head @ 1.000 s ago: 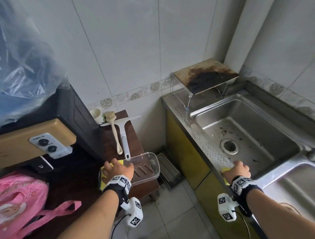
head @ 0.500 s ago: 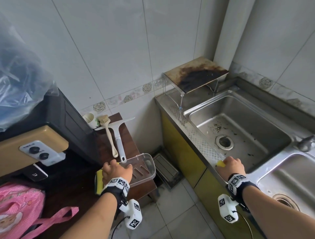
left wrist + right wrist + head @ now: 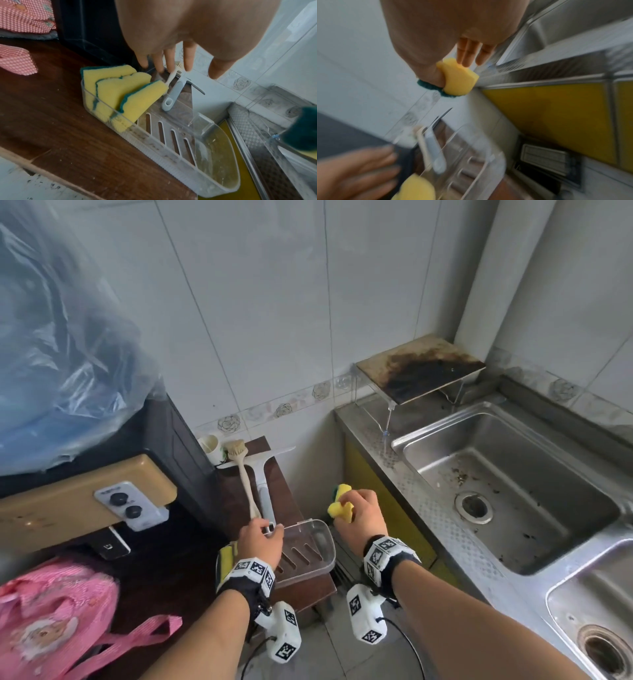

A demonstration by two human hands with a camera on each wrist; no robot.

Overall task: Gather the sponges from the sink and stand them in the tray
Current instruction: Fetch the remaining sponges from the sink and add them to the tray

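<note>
Sponges are split between two places: three yellow ones with green backs (image 3: 118,92) stand leaning on edge at the near end of the clear tray (image 3: 322,563), and a fourth sponge (image 3: 340,503) is up in the air in the right hand (image 3: 359,518). That hand pinches the sponge between thumb and fingers, squeezing it, above the gap between the tray and the steel counter. The left hand (image 3: 260,542) is spread flat, fingers (image 3: 187,59) straight and apart, holding nothing, hovering over the tray's far rim beside the standing sponges. The tray sits on a dark wooden stool top (image 3: 72,142), one end hanging past its edge; its slotted floor is bare from the sponges onward. Just beyond the tray lie a cream brush (image 3: 244,474) and a white squeegee (image 3: 265,481), handles toward the tray, with a small white cup (image 3: 210,446) at the wall. To the right, the sink basin (image 3: 513,484) holds dark specks around its drain. Behind it a scorched board (image 3: 421,368) rests on a clear stand in the corner.
</note>
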